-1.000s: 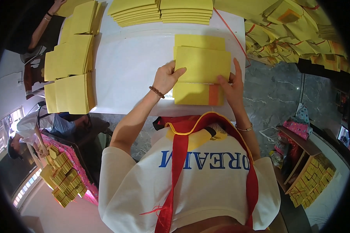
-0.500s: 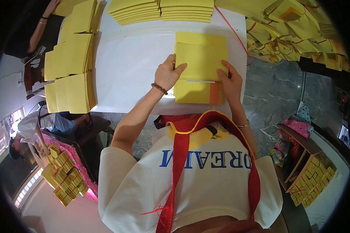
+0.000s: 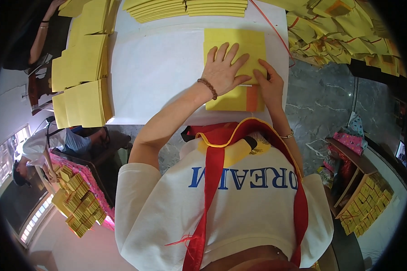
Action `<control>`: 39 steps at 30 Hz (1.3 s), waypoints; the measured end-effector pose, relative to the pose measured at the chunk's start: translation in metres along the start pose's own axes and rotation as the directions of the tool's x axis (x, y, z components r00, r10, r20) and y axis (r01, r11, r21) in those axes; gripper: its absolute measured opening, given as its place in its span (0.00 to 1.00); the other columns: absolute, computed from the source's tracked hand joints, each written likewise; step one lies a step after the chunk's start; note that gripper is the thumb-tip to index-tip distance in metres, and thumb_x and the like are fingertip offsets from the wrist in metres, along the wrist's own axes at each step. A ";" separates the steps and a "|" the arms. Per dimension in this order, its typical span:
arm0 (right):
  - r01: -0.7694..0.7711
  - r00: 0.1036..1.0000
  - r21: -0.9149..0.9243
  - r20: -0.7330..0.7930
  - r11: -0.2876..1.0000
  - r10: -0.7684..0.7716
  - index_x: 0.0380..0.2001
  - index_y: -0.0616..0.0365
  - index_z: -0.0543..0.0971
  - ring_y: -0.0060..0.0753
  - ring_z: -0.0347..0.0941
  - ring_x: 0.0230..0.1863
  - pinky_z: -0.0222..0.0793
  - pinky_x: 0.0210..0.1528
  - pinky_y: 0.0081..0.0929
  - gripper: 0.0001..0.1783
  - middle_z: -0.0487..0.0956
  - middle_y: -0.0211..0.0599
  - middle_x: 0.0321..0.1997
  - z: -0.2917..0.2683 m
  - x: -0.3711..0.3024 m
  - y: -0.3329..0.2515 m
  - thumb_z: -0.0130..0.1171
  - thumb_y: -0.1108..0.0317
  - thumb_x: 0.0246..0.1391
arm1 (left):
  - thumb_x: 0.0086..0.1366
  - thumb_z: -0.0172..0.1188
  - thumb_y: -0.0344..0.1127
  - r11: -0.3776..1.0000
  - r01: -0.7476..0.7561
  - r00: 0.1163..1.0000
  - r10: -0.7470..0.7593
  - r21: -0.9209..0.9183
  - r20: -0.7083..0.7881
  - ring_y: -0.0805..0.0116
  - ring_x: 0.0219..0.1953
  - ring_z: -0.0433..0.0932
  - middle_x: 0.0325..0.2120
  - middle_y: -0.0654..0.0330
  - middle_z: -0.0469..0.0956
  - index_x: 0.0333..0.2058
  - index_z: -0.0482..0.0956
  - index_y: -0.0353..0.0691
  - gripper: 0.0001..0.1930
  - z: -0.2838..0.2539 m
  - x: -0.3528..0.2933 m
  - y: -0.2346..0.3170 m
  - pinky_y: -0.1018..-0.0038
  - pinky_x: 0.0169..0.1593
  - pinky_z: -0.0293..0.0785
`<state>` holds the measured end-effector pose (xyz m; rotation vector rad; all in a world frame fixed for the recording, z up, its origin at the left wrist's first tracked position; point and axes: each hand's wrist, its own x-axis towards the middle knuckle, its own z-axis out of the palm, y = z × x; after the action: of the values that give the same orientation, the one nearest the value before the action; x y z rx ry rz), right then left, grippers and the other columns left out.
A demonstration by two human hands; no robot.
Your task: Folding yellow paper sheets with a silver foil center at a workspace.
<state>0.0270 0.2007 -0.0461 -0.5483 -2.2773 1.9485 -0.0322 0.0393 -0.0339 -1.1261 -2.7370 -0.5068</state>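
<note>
A stack of folded yellow paper (image 3: pixel 228 98) lies near the table's front right edge, with an orange patch on its lower right and a pale strip across it. My left hand (image 3: pixel 224 67) rests flat on the upper part, fingers spread, palm down. At the stack's right edge, my right hand (image 3: pixel 269 85) has thumb and forefinger bent around the paper's border; its other fingers are partly hidden. A beaded bracelet is on my left wrist and a thin bangle on my right.
Yellow paper stacks line the white table's (image 3: pixel 153 77) left side (image 3: pixel 81 61) and far edge (image 3: pixel 185 10). A red strip (image 3: pixel 271 29) lies at the right. Yellow bundles (image 3: pixel 334 34) are heaped beyond. Two other people (image 3: pixel 43 38) are at the left; a box of bundles (image 3: pixel 364 203) stands lower right.
My left hand has gone from the stack's left edge onto its top, fingers now spread flat. My right hand stays at the right edge. The view has shifted slightly.
</note>
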 end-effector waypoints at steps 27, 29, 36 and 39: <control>0.513 0.834 -0.397 0.441 0.761 -0.332 0.64 0.57 0.46 0.40 0.39 0.69 0.32 0.66 0.44 0.35 0.49 0.45 0.67 0.018 0.018 -0.004 0.45 0.60 0.57 | 0.57 0.53 0.55 0.998 -0.062 0.989 0.063 -0.010 0.134 0.48 0.61 0.50 0.59 0.47 0.53 0.57 0.59 0.39 0.35 -0.011 -0.042 -0.008 0.55 0.60 0.48; 0.376 0.864 -0.108 0.399 0.920 -0.307 0.64 0.56 0.44 0.38 0.38 0.69 0.33 0.66 0.40 0.35 0.48 0.44 0.68 0.015 0.018 -0.005 0.43 0.61 0.58 | 0.56 0.54 0.52 0.994 -0.102 0.986 0.096 0.035 0.133 0.48 0.58 0.55 0.56 0.46 0.57 0.55 0.61 0.37 0.33 -0.014 -0.037 -0.008 0.57 0.58 0.53; -0.133 0.923 0.502 0.377 0.855 -0.078 0.64 0.54 0.45 0.38 0.50 0.65 0.43 0.65 0.35 0.32 0.52 0.40 0.66 -0.019 0.031 -0.019 0.40 0.59 0.62 | 0.48 0.54 0.36 0.899 -0.325 0.946 0.309 0.294 0.100 0.55 0.36 0.71 0.33 0.48 0.72 0.50 0.68 0.33 0.28 -0.010 -0.009 0.009 0.69 0.34 0.71; -0.091 0.984 0.632 0.177 0.769 -0.029 0.63 0.54 0.51 0.38 0.58 0.60 0.53 0.60 0.35 0.29 0.59 0.39 0.62 -0.039 0.033 -0.023 0.41 0.58 0.62 | 0.47 0.53 0.36 0.916 -0.326 0.945 0.317 0.233 0.078 0.61 0.32 0.71 0.25 0.55 0.71 0.50 0.68 0.33 0.28 -0.007 -0.004 -0.004 0.71 0.33 0.71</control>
<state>0.0033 0.2455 -0.0217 -0.3327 -1.4923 2.6789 -0.0324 0.0316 -0.0298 -1.4878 -2.4798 -0.1010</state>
